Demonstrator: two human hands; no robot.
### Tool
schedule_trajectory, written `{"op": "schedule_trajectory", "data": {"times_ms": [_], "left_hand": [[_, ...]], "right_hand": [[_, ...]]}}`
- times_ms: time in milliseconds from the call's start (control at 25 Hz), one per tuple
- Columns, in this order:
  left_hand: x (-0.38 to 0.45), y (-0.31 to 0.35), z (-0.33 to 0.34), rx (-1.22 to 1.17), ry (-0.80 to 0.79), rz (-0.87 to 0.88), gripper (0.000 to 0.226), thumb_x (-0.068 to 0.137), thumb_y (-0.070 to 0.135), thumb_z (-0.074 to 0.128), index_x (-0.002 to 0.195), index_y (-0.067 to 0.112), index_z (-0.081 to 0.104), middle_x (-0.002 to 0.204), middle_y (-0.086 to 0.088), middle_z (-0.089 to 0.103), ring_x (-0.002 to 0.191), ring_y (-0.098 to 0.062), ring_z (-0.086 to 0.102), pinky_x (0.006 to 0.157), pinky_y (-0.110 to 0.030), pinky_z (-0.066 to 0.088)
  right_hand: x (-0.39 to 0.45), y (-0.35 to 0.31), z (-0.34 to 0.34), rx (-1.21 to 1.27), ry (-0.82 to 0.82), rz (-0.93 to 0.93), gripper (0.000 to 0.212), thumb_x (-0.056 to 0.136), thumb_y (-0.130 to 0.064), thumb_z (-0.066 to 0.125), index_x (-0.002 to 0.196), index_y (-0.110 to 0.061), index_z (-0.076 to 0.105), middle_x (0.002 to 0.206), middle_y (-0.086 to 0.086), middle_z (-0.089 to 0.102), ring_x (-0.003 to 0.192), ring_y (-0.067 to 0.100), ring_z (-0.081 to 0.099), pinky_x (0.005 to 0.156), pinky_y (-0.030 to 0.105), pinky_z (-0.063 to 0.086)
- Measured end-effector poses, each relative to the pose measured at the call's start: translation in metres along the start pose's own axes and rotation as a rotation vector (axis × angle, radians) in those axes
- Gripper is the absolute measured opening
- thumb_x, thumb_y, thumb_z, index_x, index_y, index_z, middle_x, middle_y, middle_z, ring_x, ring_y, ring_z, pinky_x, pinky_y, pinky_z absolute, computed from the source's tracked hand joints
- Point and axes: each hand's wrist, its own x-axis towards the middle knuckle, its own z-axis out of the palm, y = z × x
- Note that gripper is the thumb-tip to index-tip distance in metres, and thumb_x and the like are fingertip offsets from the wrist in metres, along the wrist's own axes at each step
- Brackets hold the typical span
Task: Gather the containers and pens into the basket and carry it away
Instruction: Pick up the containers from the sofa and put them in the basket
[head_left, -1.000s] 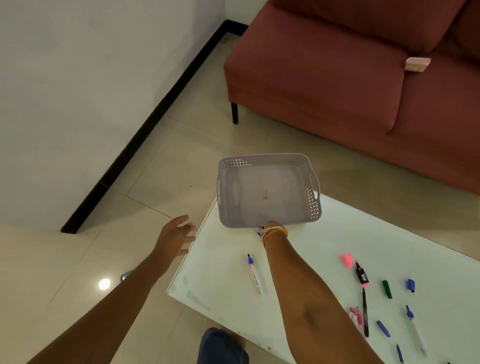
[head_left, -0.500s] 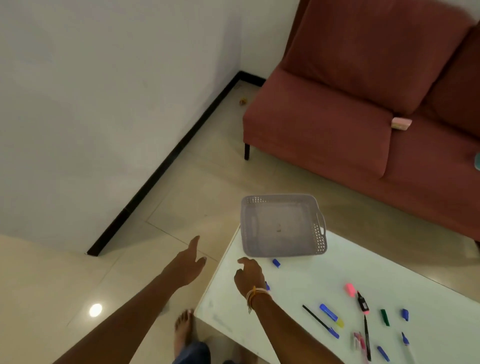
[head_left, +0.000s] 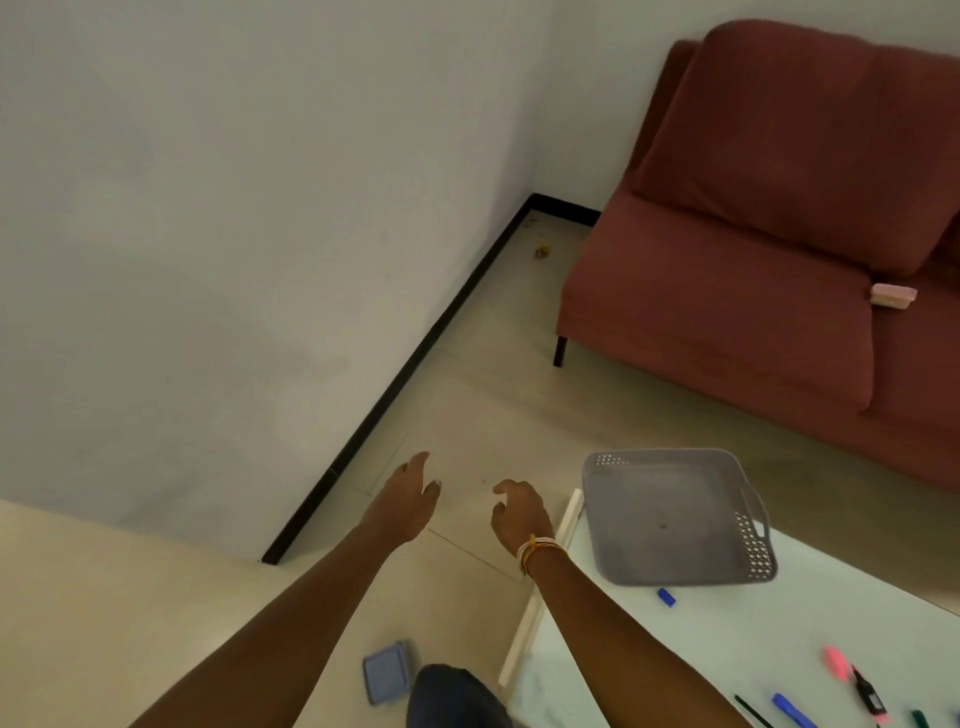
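Grey basket (head_left: 670, 519) sits right of both hands' empty fingers (head_left: 506, 488).

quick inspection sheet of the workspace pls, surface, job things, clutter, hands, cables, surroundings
surface: white table, basket on its far left corner
job's things: grey basket empty; blue cap, pink highlighter, blue marker and other pens loose on the table; blue container on the floor
clutter: pink object on the sofa; scrap in the floor corner
hands: left hand and right hand open over the floor, holding nothing
cables: nothing seen
surroundings: red sofa, white wall, black skirting
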Motion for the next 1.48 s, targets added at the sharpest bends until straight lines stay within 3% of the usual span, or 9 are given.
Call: {"op": "schedule_trajectory", "data": {"times_ms": [360, 560, 680, 920, 1080, 1480], "left_hand": [[0.146, 0.065, -0.046, 0.056, -0.03, 0.11, 0.056, 0.098, 0.031, 0.043, 0.148, 0.014, 0.024, 0.151, -0.011, 0.034, 0.138, -0.026, 0.036, 0.113, -0.04, 0.033], [0.275, 0.135, -0.071, 0.537, 0.039, 0.203, 0.058, 0.098, 0.043, 0.034, 0.149, 0.023, 0.015, 0.161, -0.007, 0.006, 0.146, -0.025, 0.02, 0.108, -0.056, 0.031], [0.348, 0.188, -0.085, 0.638, 0.05, 0.217, 0.059, 0.098, 0.044, 0.031, 0.149, 0.021, 0.014, 0.161, -0.008, 0.002, 0.148, -0.025, 0.013, 0.108, -0.061, 0.026], [0.458, 0.288, -0.078, 0.607, -0.081, 0.286, 0.059, 0.098, 0.044, 0.034, 0.149, 0.019, 0.018, 0.16, -0.01, 0.007, 0.145, -0.028, 0.019, 0.107, -0.06, 0.026], [0.525, 0.344, -0.058, 0.529, -0.226, 0.305, 0.061, 0.098, 0.043, 0.037, 0.149, 0.017, 0.016, 0.16, -0.016, 0.001, 0.143, -0.035, 0.025, 0.109, -0.053, 0.031], [0.657, 0.514, 0.011, 0.57, -0.416, 0.535, 0.065, 0.098, 0.044, 0.036, 0.151, 0.016, 0.012, 0.161, -0.014, -0.003, 0.143, -0.035, 0.024, 0.11, -0.053, 0.033]], "right_hand": [[0.137, -0.025, -0.087, -0.053, 0.118, -0.034, 0.035, 0.095, -0.019, 0.046, 0.128, -0.014, 0.055, 0.131, 0.007, 0.053, 0.122, 0.023, 0.052, 0.103, 0.033, 0.045], [0.251, -0.002, -0.178, -0.217, 0.123, 0.089, 0.043, 0.093, -0.023, 0.047, 0.135, -0.012, 0.046, 0.135, 0.01, 0.05, 0.125, 0.028, 0.049, 0.101, 0.036, 0.044], [0.301, 0.013, -0.236, -0.272, 0.145, 0.138, 0.039, 0.093, -0.024, 0.048, 0.127, -0.007, 0.046, 0.129, 0.014, 0.051, 0.118, 0.031, 0.052, 0.095, 0.038, 0.046], [0.367, 0.05, -0.331, -0.083, 0.236, 0.268, 0.04, 0.095, -0.022, 0.045, 0.131, -0.005, 0.045, 0.132, 0.02, 0.048, 0.123, 0.038, 0.047, 0.098, 0.042, 0.044], [0.412, 0.078, -0.373, 0.026, 0.278, 0.348, 0.037, 0.097, -0.023, 0.043, 0.125, 0.0, 0.048, 0.129, 0.023, 0.05, 0.12, 0.04, 0.049, 0.097, 0.045, 0.045], [0.502, 0.129, -0.48, 0.166, 0.425, 0.56, 0.042, 0.098, -0.03, 0.042, 0.123, 0.004, 0.047, 0.127, 0.025, 0.05, 0.118, 0.041, 0.05, 0.096, 0.046, 0.044]]}}
